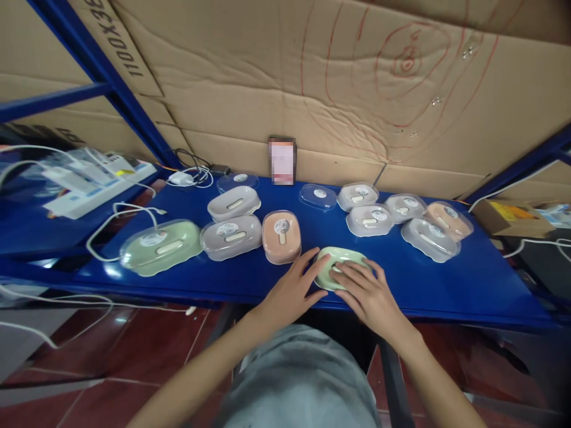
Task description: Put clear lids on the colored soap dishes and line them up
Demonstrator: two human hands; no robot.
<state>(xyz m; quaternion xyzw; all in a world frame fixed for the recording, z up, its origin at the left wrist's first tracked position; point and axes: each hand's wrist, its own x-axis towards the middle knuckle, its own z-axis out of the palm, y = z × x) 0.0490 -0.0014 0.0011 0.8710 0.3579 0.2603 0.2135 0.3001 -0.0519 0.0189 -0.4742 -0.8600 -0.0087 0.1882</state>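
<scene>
A light-green oval dish (pixel 322 276) lies at the near edge of the blue table, with no clear lid visible on it. My left hand (pixel 297 285) holds its left end, fingers at the far rim and thumb at the near rim. Over its right half reaches my right hand (pixel 368 291), fingers stretched out and apart. Those fingertips rest around a small whitish piece in the middle of the dish, which they mostly cover. Just left of my left hand stands a peach dish (pixel 282 241) under a clear lid with a round sticker.
Grey lidded dishes (pixel 232 236) and a larger green one (pixel 163 246) stand left. More lidded dishes (pixel 370 220) cluster right. A loose clear lid (pixel 317 196) lies behind my hands. A phone (pixel 282 160) leans on cardboard. Power strips (pixel 98 184) and cables occupy the left.
</scene>
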